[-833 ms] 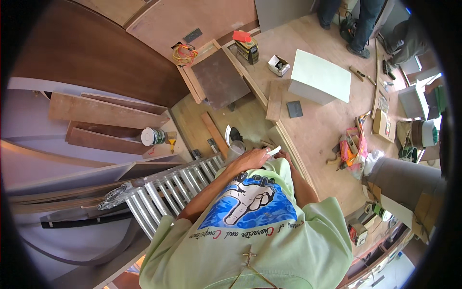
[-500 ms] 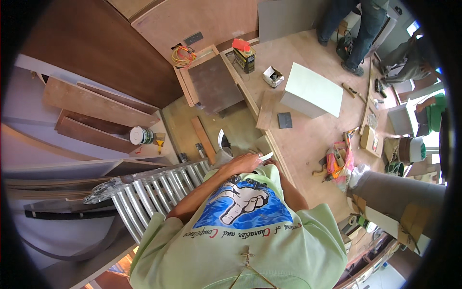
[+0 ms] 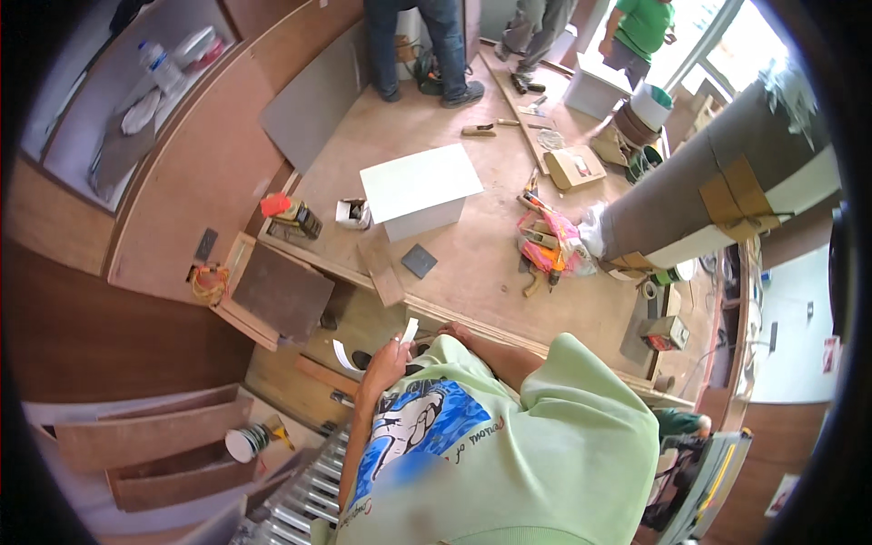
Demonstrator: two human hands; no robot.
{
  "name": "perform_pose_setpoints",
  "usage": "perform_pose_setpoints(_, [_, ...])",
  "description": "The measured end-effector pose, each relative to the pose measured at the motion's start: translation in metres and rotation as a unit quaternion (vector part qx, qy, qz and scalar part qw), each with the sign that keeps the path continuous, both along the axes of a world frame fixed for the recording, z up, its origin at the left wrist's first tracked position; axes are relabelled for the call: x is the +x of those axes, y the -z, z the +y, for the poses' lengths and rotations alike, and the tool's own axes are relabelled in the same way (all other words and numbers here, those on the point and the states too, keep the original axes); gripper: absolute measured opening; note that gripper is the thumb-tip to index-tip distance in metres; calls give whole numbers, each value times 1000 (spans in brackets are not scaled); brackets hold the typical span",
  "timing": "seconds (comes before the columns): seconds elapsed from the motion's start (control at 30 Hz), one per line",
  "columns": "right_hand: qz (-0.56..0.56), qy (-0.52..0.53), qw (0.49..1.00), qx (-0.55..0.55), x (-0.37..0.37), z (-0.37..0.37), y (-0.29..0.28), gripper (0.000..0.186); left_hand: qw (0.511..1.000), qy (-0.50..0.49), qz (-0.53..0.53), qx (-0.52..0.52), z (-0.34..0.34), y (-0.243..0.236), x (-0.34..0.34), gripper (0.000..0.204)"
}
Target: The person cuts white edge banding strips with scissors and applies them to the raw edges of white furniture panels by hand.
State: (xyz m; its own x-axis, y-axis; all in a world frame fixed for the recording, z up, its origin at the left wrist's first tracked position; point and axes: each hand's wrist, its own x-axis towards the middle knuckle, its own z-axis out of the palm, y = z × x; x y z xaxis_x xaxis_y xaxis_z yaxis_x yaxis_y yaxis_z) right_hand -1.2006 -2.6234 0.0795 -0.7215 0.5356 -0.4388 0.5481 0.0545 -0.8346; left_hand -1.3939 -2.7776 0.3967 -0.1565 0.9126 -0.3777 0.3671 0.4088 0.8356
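Note:
My left hand [image 3: 389, 363] is closed on a thin white strip [image 3: 410, 331], which sticks up past the fingers. A curled white length [image 3: 343, 355] shows just left of the hand and looks like part of the same strip. My right hand [image 3: 457, 333] is low in front of my shirt, close to the edge of the wooden platform [image 3: 509, 313]. Its fingers are partly hidden, and whether it holds anything is not clear. On the platform beyond my hands stand a white box [image 3: 422, 186], a dark square pad [image 3: 419, 262] and a flat wooden offcut [image 3: 381, 271].
A metal ladder [image 3: 309, 490] is at my left, near shelf boards [image 3: 145, 445] and a tub [image 3: 243, 444] with a brush. A can [image 3: 292, 216], a pink bag of tools [image 3: 549, 241] and a large grey roll [image 3: 690, 191] rest on the platform. Other people stand at the far side.
My view has swung to the right, so the platform and grey roll fill more of it. My left hand still holds the white strip, now raised more upright; my right hand shows more clearly.

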Motion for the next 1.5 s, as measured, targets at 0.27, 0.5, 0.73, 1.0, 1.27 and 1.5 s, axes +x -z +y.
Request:
perform_pose_setpoints(0.27, [-10,80,997,-18,12,-30,11,32,994,109,22,22,15,12,-11,30])
perform_pose_setpoints(0.5, [-22,157,982,-102,25,-56,9,29,989,147,-1,28,25,-1,-37,30])
perform_pose_setpoints(0.73, [-22,192,969,-156,-4,-80,4,25,987,160,-13,20,23,-24,-91,28])
perform_pose_setpoints(1.0, [-12,211,955,-206,-68,-88,-52,24,988,119,29,92,4,-11,-160,33])
perform_pose_setpoints(1.27, [4,147,970,-194,-133,-58,-118,38,988,37,-81,128,-7,-40,-203,33])
perform_pose_setpoints(1.5, [166,16,978,-129,-300,-64,-300,39,918,-195,-202,280,-14,-30,-245,31])
